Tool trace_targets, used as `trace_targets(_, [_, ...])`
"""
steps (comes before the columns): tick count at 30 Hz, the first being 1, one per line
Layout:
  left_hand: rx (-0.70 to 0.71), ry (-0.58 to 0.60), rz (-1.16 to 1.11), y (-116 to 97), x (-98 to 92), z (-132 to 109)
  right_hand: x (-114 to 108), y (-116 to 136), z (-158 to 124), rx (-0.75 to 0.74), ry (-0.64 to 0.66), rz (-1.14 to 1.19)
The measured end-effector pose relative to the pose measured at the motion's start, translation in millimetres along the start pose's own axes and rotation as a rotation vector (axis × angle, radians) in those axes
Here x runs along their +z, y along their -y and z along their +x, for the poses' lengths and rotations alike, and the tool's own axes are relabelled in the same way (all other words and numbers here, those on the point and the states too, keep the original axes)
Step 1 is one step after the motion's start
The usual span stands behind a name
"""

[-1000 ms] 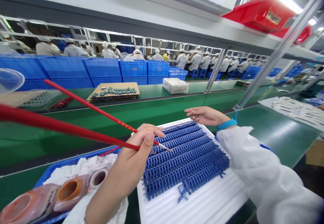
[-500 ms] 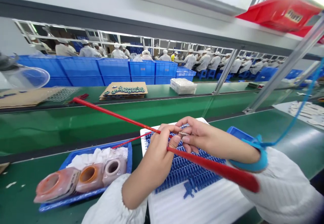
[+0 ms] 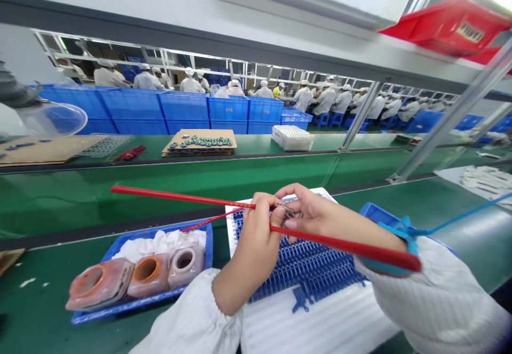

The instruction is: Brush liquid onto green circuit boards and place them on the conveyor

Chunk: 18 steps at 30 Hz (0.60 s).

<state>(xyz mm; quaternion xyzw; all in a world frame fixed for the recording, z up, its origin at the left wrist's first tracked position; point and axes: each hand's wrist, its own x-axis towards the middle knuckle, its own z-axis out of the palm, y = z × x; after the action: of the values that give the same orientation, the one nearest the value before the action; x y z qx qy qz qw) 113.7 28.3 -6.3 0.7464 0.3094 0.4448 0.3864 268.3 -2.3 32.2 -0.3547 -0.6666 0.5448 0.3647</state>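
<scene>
My left hand (image 3: pixel 260 242) is closed round long, tapered red sticks (image 3: pixel 180 196) that look like brush handles. One thick end points left, another reaches across my right wrist, and a thinner length slopes toward the blue tray. Meeting it at the fingertips, my right hand (image 3: pixel 310 210) pinches a small silvery, ridged metal piece (image 3: pixel 288 211), partly hidden by fingers. Both hands are above a white tray (image 3: pixel 316 327) holding rows of blue plastic parts (image 3: pixel 312 263). One blue part (image 3: pixel 299 299) lies apart from the rows at their near edge.
At left, a blue tray (image 3: pixel 90 318) holds three open-necked bottles (image 3: pixel 149 276) and white tissue (image 3: pixel 160 242). A blue strap (image 3: pixel 400 236) with a cord circles my right wrist. Cardboard with small round parts (image 3: pixel 202 142) and a white block (image 3: pixel 293 137) stand on the ledge behind.
The left-pointing red stick has tipped down to nearly level. More of the metal piece shows between my fingertips. My view has shifted slightly left.
</scene>
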Motion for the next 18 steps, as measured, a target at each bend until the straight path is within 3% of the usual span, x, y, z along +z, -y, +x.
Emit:
trace_targets(4, [-0.086,0.027,-0.144,-0.4,-4.5,3.5,-1.2,0.0,-4.8,0.020,-0.005,0.140])
trace_targets(7, [-0.145,-0.031,-0.240,0.6,-11.9,7.8,-16.9,-5.5,-10.8,0.147,-0.118,0.371])
trace_targets(12, [-0.161,-0.160,-0.470,1.6,-30.5,12.7,-81.0,-34.3,-21.1,0.293,-0.509,0.418])
trace_targets(18, [-0.127,-0.289,-0.569,-4.2,-45.4,14.5,-154.6,-78.1,-32.6,0.382,-0.848,0.173])
